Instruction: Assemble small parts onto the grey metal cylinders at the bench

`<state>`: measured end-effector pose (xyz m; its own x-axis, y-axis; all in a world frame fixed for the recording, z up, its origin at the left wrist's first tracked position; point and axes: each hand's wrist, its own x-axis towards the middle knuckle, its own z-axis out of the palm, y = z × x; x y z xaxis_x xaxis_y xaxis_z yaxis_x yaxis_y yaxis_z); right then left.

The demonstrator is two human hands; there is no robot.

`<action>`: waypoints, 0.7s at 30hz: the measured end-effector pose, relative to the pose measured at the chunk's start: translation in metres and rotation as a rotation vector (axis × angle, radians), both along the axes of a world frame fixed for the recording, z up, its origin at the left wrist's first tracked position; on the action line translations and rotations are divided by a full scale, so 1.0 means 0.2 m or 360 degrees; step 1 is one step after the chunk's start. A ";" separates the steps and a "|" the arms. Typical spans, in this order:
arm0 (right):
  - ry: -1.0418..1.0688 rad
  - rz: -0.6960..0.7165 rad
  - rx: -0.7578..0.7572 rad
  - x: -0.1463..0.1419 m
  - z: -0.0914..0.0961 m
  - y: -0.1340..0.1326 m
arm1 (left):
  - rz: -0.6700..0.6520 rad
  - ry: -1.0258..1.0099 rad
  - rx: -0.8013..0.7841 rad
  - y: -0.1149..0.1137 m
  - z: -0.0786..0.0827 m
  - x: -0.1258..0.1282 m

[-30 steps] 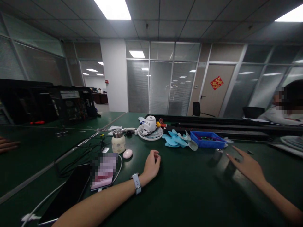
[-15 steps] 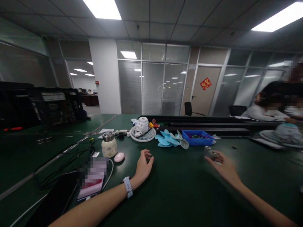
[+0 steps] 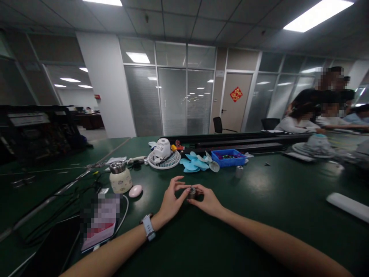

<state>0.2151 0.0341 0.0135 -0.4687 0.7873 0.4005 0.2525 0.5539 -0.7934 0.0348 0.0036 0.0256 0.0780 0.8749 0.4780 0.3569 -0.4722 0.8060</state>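
Both my hands meet over the green table (image 3: 259, 207), pinching a small grey metal cylinder (image 3: 191, 191) between them. My left hand (image 3: 171, 202), with a watch on its wrist, grips the cylinder from the left with thumb and fingertips. My right hand (image 3: 206, 200) holds it from the right, fingers curled round it. A second small metal cylinder (image 3: 239, 171) stands alone farther back on the table.
Behind my hands lie a white fan head (image 3: 163, 155), light-blue fan blades (image 3: 193, 164) and a blue parts tray (image 3: 228, 157). At left stand a cream flask (image 3: 120, 178), a pink mouse (image 3: 135, 191), cables and a phone (image 3: 99, 225). Other people sit at far right.
My right hand picked up a metal cylinder from the right and brought it to the middle; my left hand rose to pinch it too. The view swung right.
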 end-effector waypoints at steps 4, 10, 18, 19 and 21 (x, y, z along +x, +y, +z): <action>-0.0286 -0.0137 0.0174 0.02 0.01 -0.02 | 0.0048 0.0070 -0.0019 0.01 0.02 0.00; -0.0566 -0.0310 0.0480 0.02 0.01 -0.06 | 0.0061 0.0106 0.0001 -0.01 0.07 0.01; -0.0620 -0.0324 0.0551 0.02 0.01 -0.06 | 0.0119 0.0141 0.0105 0.00 0.06 0.01; -0.0620 -0.0331 0.0551 0.02 0.01 -0.06 | 0.0134 0.0119 0.0124 0.00 0.07 0.01; -0.0625 -0.0339 0.0521 0.02 0.01 -0.06 | 0.0221 0.0034 0.0118 0.01 0.07 0.01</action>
